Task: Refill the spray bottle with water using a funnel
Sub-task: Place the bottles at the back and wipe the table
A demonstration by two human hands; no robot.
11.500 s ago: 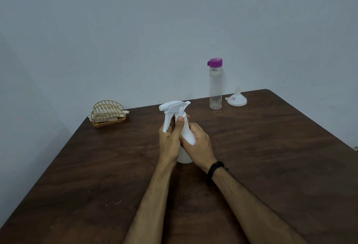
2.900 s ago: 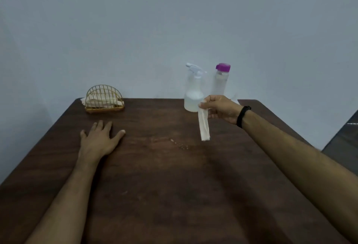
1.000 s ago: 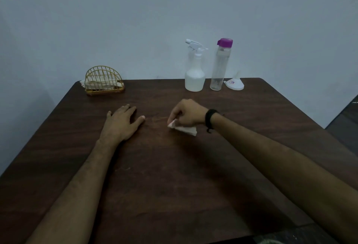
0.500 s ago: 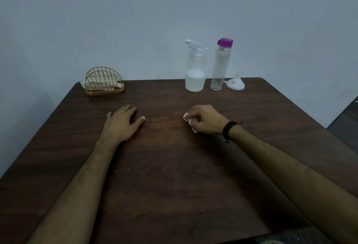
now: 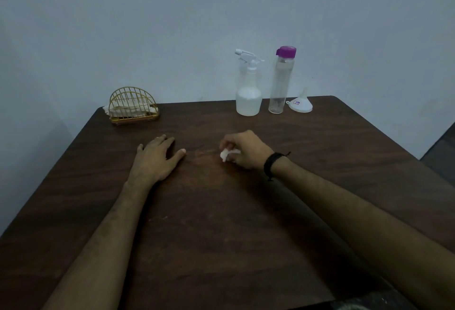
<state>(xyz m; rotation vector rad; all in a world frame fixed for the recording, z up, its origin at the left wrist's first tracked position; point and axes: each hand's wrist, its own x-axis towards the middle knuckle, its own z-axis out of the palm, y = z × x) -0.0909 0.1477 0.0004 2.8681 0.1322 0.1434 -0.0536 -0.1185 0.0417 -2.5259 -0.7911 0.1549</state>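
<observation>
Since half a second ago the right hand [image 5: 243, 150] has slid a little toward the left along the table [image 5: 221, 223], its fingers curled round a crumpled white tissue [image 5: 226, 154] that it presses down on the wood (only a small wad of it shows at the fingertips). Before that, the same tissue hung loose from this hand up by the bottles. On the wrist sits a black band [image 5: 272, 165].

Flat on the table, the left hand [image 5: 157, 158] lies where it was, palm down, fingers straight and slightly spread, thumb out toward the right hand; it holds nothing.

At the far edge stands the spray bottle [image 5: 248, 88], upright with its trigger head on and cloudy liquid in the lower part. Just beside it on the right is a tall clear bottle [image 5: 280, 80] with a purple cap, also upright. Next in the row, the white funnel [image 5: 301, 104] rests wide mouth down, spout pointing up. All three are well apart from both hands.

Near the far left corner is a gold wire holder [image 5: 133, 105] with napkins in it.
</observation>
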